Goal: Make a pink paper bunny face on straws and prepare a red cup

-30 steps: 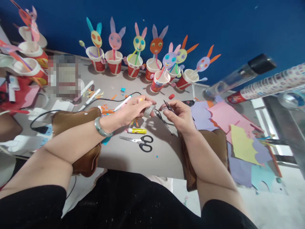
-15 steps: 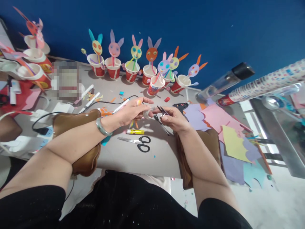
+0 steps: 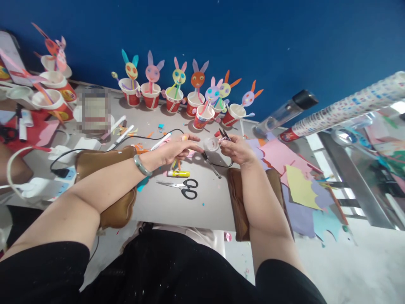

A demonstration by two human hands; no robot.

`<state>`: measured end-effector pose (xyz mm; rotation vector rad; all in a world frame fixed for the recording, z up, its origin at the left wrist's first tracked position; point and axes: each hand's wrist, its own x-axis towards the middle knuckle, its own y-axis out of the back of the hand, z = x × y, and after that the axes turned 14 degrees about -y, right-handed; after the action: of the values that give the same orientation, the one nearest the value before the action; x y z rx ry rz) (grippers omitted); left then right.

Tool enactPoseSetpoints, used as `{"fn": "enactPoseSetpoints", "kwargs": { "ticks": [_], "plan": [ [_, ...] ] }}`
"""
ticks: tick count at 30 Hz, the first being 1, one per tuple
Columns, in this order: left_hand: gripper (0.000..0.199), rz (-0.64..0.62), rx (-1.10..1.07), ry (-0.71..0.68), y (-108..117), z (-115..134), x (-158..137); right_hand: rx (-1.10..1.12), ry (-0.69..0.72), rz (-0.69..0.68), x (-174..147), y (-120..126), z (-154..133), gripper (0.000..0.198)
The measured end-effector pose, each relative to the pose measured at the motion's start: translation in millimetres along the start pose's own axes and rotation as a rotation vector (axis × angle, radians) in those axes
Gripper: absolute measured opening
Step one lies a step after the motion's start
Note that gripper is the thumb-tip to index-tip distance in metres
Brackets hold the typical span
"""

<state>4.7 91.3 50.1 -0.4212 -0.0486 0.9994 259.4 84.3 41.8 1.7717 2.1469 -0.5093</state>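
Observation:
My left hand (image 3: 179, 151) is held over the table with its fingers stretched out, holding nothing. Just right of its fingertips is a small clear round piece (image 3: 211, 144), like a tape roll or shallow lid; its exact kind is unclear. My right hand (image 3: 237, 148) is closed, with a slim dark pointed tool (image 3: 225, 135) sticking up from its fingers. Its fingertips meet the edge of the clear piece. Below the hands lie black-handled scissors (image 3: 186, 188) and a yellow glue-stick-like tube (image 3: 179, 173). A thin dark and silver tool (image 3: 212, 166) rests between the hands.
Along the blue wall stand several red paper cups (image 3: 173, 103) with paper rabbits. Brown cushions (image 3: 118, 211) lie under my forearms. Coloured paper sheets (image 3: 302, 185) and a clear tube (image 3: 284, 113) are at right. White plugs and a power strip (image 3: 65, 179) sit at left.
My hands have moved apart. The clear round piece has come away from my left fingers and is now beside my right fingertips. The whole view has shifted slightly.

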Motion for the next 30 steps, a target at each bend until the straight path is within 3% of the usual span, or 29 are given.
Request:
{"fn": "enactPoseSetpoints", "kwargs": {
  "ticks": [5, 11, 19, 24, 30],
  "plan": [
    [0.03, -0.042, 0.041, 0.007, 2, 1, -2, -0.186, -0.115, 0.169, 11, 19, 7, 0.056],
    [0.014, -0.039, 0.109, -0.026, 4, 4, -2, -0.444, -0.163, 0.199, 11, 19, 8, 0.056],
    [0.01, -0.033, 0.222, -0.093, 9, 2, 0, -0.445, 0.088, 0.441, 13, 15, 10, 0.042],
    [0.019, 0.002, 0.388, -0.129, 4, 4, -5, -0.276, 0.106, 0.317, 11, -9, 11, 0.046],
    [0.023, -0.017, 0.5, -0.252, 6, -2, -2, -0.379, 0.192, 0.119, 2, -46, 17, 0.047]
  ]
}}
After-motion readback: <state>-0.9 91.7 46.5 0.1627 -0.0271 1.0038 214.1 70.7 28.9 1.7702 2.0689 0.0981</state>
